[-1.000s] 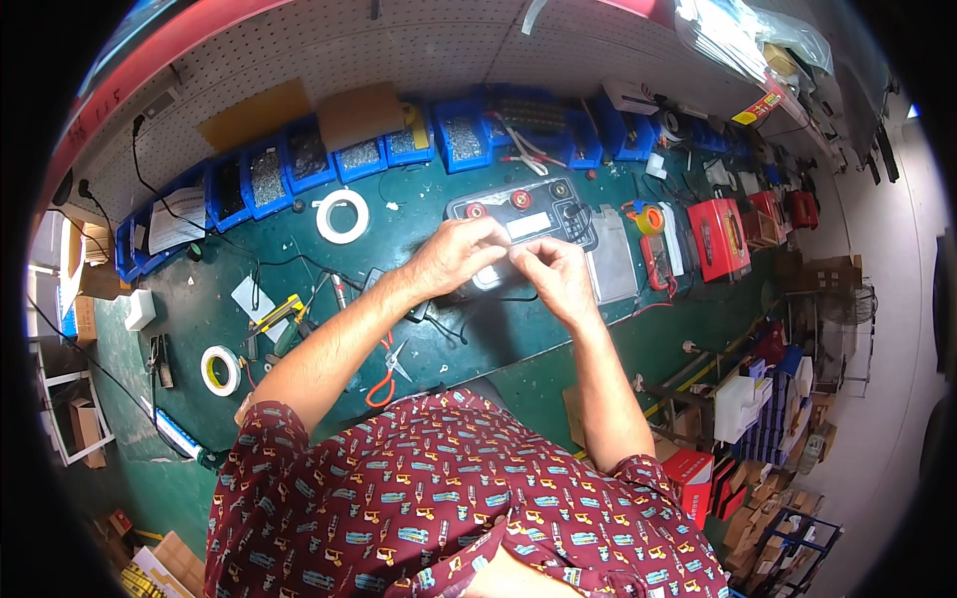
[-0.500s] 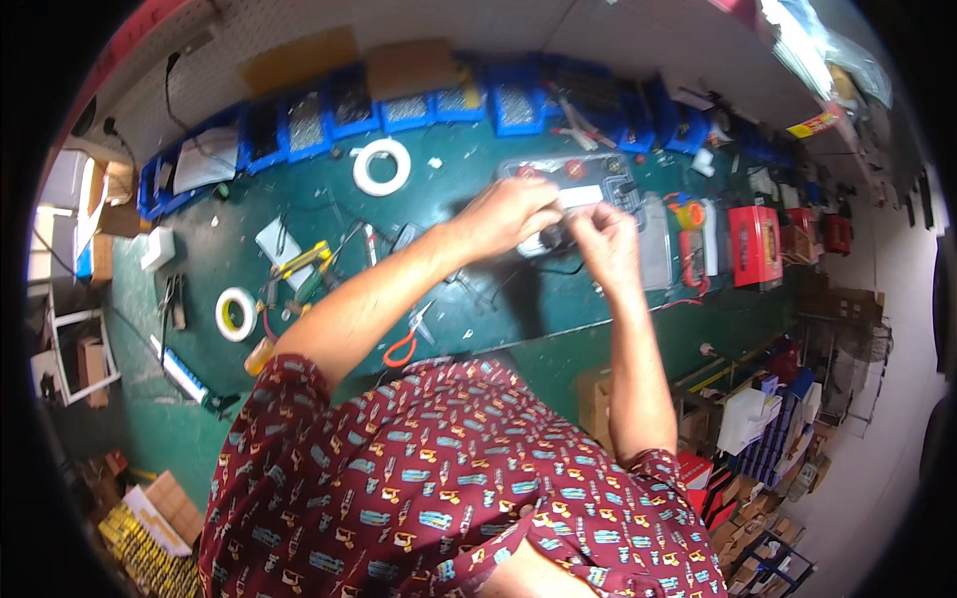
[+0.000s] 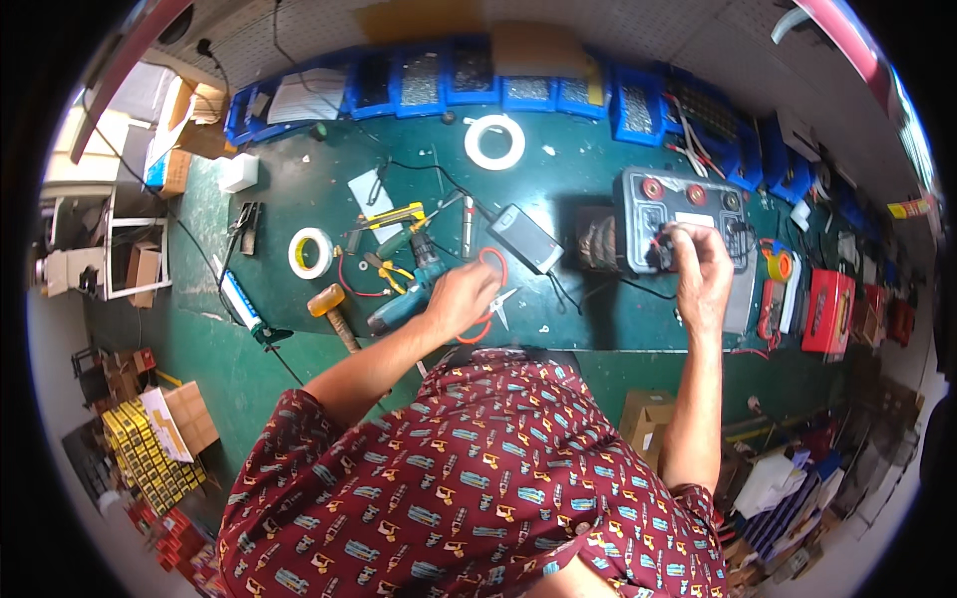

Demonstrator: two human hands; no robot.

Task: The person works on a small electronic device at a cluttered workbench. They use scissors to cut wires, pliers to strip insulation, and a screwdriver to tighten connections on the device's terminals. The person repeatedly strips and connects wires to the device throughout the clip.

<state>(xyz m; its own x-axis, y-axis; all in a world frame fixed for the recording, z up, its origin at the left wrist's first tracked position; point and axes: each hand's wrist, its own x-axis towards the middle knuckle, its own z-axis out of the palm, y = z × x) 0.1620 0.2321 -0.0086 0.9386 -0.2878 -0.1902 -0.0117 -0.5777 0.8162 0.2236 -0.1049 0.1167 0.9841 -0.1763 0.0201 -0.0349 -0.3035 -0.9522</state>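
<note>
our left hand (image 3: pixel 461 299), fingers curled, closes on the teal cordless screwdriver (image 3: pixel 411 295) at frame centre; our right hand (image 3: pixel 701 267) pinches a wire on the grey boxy battery case (image 3: pixel 670 211), centre right. we should grip the driver squarely before lifting.

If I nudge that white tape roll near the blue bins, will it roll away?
Probably not: the white tape roll lies flat on its side on the green bench, so it would likely slide. It looks like a thin, hollow ring, so probably light and easy to lift.
</note>
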